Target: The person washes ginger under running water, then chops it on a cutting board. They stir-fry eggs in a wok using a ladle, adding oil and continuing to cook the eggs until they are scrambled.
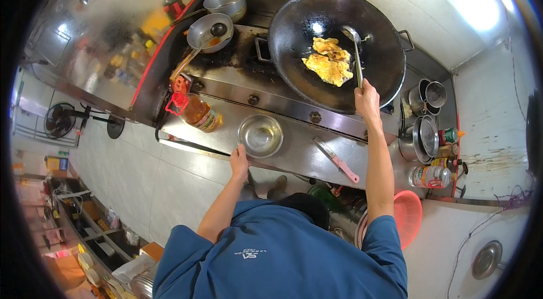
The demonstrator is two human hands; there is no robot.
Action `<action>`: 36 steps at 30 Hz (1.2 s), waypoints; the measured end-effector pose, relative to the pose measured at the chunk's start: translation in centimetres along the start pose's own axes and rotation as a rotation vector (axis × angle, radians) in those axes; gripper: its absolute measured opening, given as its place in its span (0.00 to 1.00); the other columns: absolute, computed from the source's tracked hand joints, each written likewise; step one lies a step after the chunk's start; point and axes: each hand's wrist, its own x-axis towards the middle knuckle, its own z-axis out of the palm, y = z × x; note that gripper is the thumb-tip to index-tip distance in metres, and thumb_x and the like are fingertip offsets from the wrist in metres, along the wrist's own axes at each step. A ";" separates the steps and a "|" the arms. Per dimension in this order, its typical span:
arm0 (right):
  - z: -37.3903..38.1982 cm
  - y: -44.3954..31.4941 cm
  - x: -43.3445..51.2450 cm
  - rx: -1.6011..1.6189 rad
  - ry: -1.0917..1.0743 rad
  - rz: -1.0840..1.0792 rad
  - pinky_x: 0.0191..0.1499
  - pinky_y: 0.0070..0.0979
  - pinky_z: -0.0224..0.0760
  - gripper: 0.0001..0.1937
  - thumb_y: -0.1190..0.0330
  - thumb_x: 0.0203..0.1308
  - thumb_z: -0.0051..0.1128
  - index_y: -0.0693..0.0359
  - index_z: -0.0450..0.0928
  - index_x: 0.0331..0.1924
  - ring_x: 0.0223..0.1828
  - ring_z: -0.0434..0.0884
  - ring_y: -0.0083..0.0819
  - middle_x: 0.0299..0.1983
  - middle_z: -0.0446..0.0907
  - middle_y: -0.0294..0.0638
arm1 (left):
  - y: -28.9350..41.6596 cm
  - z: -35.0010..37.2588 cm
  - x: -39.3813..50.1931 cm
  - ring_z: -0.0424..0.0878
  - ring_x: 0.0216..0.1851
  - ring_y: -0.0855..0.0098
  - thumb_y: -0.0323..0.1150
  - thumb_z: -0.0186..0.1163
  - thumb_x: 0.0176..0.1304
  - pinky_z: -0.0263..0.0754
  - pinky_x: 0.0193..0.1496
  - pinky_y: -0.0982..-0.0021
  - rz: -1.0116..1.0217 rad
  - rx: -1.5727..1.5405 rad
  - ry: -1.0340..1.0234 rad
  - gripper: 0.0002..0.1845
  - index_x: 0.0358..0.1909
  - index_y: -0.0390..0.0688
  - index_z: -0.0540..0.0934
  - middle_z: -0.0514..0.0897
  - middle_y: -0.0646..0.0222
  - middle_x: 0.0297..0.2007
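My right hand [367, 97] grips the handle of a metal ladle [356, 51], whose bowl end rests inside a large black wok [297, 76]. Beside the ladle, on its left, yellow fried egg [330, 66] lies in the wok in joined pieces. With its fingers at the near left rim, my left hand [239, 163] holds a round stainless steel bowl [260, 136] on the steel counter; no food shows in the bowl. A knife with a pink handle [345, 169] lies on the counter between my arms.
An oil bottle with a red cap [197, 114] stands left of the bowl. Two saucepans [205, 30] [227, 1] sit at the back left of the stove. Stacked metal pots [413, 142] and bottles [428, 177] are at the right. A pink plastic basket [409, 218] is beside my right upper arm.
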 end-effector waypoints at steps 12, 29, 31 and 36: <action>-0.3 1.8 -1.7 -0.356 0.040 -0.060 0.46 0.52 0.80 0.22 0.64 0.68 0.59 0.50 0.75 0.66 0.46 0.86 0.55 0.42 0.87 0.52 | 18.8 -13.9 1.5 0.78 0.49 0.61 0.30 0.53 0.78 0.70 0.57 0.62 0.986 0.249 0.695 0.09 0.51 0.36 0.78 0.82 0.59 0.49; 5.6 -0.3 -3.4 -0.511 0.229 -0.113 0.49 0.42 0.73 0.12 0.68 0.60 0.66 0.62 0.80 0.45 0.49 0.79 0.47 0.43 0.81 0.47 | 32.5 -12.3 4.3 0.80 0.22 0.50 0.43 0.68 0.65 0.73 0.31 0.56 1.177 1.093 0.105 0.21 0.19 0.40 0.79 0.81 0.56 0.19; 5.0 -0.7 -4.1 -0.509 0.277 -0.125 0.49 0.42 0.71 0.18 0.63 0.58 0.71 0.61 0.78 0.48 0.50 0.78 0.47 0.44 0.80 0.45 | 35.1 -9.8 2.6 0.82 0.24 0.49 0.44 0.68 0.63 0.75 0.31 0.56 1.104 1.026 0.058 0.19 0.23 0.39 0.83 0.83 0.55 0.22; 4.5 -1.7 -6.2 -0.467 0.295 -0.160 0.50 0.44 0.70 0.25 0.62 0.55 0.73 0.61 0.75 0.55 0.50 0.77 0.46 0.46 0.79 0.45 | 44.8 -7.0 -5.3 0.76 0.19 0.72 0.42 0.69 0.64 0.71 0.27 0.65 1.142 0.930 0.026 0.18 0.25 0.37 0.84 0.82 0.63 0.18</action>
